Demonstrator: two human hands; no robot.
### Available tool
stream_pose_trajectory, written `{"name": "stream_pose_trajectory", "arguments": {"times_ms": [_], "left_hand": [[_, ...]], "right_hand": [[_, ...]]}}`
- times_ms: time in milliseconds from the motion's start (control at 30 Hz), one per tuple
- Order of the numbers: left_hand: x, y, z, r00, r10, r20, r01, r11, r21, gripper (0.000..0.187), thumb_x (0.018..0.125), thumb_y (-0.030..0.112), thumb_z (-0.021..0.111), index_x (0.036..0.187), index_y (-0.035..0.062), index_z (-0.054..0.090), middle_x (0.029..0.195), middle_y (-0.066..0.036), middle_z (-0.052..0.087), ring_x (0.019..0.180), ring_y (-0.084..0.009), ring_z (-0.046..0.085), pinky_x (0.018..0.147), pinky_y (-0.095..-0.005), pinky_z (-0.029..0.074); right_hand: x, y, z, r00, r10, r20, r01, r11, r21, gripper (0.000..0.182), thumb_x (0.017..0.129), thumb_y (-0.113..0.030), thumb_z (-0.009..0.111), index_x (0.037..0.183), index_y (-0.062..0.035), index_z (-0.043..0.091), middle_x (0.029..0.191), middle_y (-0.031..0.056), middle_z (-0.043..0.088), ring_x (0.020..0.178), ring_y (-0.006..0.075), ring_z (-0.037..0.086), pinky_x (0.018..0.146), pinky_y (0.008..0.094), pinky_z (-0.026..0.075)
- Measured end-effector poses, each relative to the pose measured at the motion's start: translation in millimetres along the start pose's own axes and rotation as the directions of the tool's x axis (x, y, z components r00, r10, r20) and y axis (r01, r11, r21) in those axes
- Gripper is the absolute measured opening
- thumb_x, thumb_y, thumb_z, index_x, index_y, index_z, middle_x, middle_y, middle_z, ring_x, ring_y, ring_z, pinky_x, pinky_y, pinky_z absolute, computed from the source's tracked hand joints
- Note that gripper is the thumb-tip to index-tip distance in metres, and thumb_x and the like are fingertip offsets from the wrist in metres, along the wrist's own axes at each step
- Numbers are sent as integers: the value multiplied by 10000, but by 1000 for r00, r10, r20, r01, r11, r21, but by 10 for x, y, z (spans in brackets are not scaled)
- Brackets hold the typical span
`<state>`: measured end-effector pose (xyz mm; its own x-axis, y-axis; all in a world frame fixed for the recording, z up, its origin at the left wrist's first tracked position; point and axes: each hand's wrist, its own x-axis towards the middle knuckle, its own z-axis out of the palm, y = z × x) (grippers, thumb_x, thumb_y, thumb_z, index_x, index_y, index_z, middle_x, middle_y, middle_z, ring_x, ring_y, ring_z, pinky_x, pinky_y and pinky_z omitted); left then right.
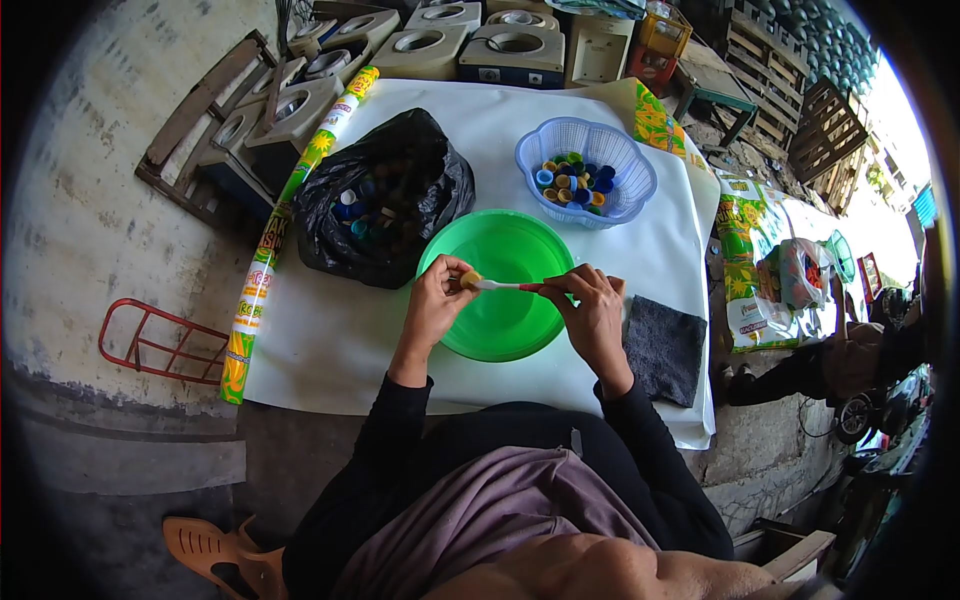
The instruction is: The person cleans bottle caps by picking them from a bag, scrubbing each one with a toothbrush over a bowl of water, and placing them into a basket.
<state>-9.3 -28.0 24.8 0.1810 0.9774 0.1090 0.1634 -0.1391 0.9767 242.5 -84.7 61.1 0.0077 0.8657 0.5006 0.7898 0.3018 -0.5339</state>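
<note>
- Pinching a small yellowish cap (469, 280) between the thumb and fingertips of the left hand (436, 300), and holding it above the left part of a green basin (505, 228).
- Gripping a toothbrush (505, 286) by its red end with the right hand (593, 305), closing thumb and fingers around the handle and pointing the white part leftward.
- Bringing the brush head right up to the cap, apparently touching it; not making out the bristles at this size.
- Working over a white sheet (320, 350) spread beneath the basin, with both forearms reaching in from the near side in black sleeves (390, 415).
- Having a gaping black plastic bag (340, 250) lying beyond the left hand, just beside the basin, with blue, white and other caps inside.
- Seeing a blue openwork basket (635, 185) standing beyond the basin to the right, holding blue, green, yellow and white caps.
- Having a dark folded cloth (664, 350) lying just right of the right wrist.
- Facing pale casings with round openings (512, 55) past the sheet's far edge, and seeing another person (855, 360) well apart on the right, near a second table (742, 255).
</note>
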Motion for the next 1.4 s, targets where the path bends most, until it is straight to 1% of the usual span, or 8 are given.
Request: {"name": "stream_pose_trajectory", "arguments": {"times_ms": [267, 633, 767, 867, 1033, 1167, 1267, 1400], "left_hand": [[-35, 52, 59, 999, -42, 23, 44, 993, -108, 332, 874, -86, 776, 1152, -24, 606, 1056, -110, 726, 988, -161, 725, 857, -282, 598], [-55, 116, 74, 1000, 28, 0, -28, 994, 108, 289, 880, -33, 797, 1137, -24, 666, 1058, -109, 754, 986, -162, 741, 852, -292, 603], [-59, 73, 60, 998, 38, -58, -36, 999, 29, 280, 885, -18, 798, 1140, -17, 683, 1025, -89, 767, 971, -155, 747, 845, -293, 598], [-61, 155, 17, 999, 25, -30, -21, 991, 129, 242, 903, -16, 788, 1122, -23, 685, 1013, -92, 761, 950, -130, 731, 850, -265, 580], [-48, 73, 2, 997, 32, -70, -25, 995, 92, 236, 891, 21, 815, 1076, -22, 676, 981, -94, 770, 923, -143, 747, 836, -280, 587], [-60, 127, 48, 998, 16, -61, -16, 1000, 3, 225, 898, 21, 811, 1077, -27, 683, 971, -94, 767, 922, -141, 741, 839, -283, 588], [-61, 98, 82, 999, -26, -44, 21, 992, -121, 281, 903, 16, 804, 1163, -22, 705, 996, -95, 762, 930, -139, 737, 836, -286, 593], [-61, 93, 28, 1000, 16, -14, -15, 998, 66, 390, 898, -3, 801, 1278, 15, 711, 999, -87, 742, 938, -158, 741, 849, -276, 605]], "right_hand": [[-12, 100, 40, 995, 92, 37, -93, 995, 37, 140, 904, -273, 792, 971, -156, 829, 865, -4, 703, 805, 148, 658, 869, 359, 365], [35, 69, -6, 996, 79, 31, -81, 995, 66, 131, 909, -288, 781, 946, -173, 831, 860, -10, 692, 791, 159, 635, 867, 372, 368], [63, 102, 72, 998, -6, -67, -6, 984, -179, 105, 868, -287, 798, 890, -188, 823, 888, -24, 678, 873, 184, 626, 904, 404, 355], [41, 142, 105, 993, -111, 44, 119, 958, -260, 93, 858, -280, 804, 874, -190, 823, 890, -26, 674, 889, 182, 624, 902, 409, 355], [63, 18, 18, 998, 28, -52, -27, 999, 24, 131, 891, -302, 785, 952, -193, 826, 901, -11, 684, 859, 182, 636, 894, 393, 348], [30, 48, 28, 998, 63, 15, -63, 997, 41, 145, 902, -310, 776, 960, -187, 827, 905, -2, 689, 858, 185, 638, 881, 382, 349], [52, 78, 29, 997, 70, -12, -70, 997, 22, 154, 903, -310, 776, 966, -180, 830, 888, -1, 686, 838, 181, 634, 887, 380, 352], [59, 38, 29, 998, 13, -58, -19, 995, -95, 161, 894, -316, 783, 965, -185, 841, 862, -14, 679, 819, 166, 620, 898, 389, 356]]}}
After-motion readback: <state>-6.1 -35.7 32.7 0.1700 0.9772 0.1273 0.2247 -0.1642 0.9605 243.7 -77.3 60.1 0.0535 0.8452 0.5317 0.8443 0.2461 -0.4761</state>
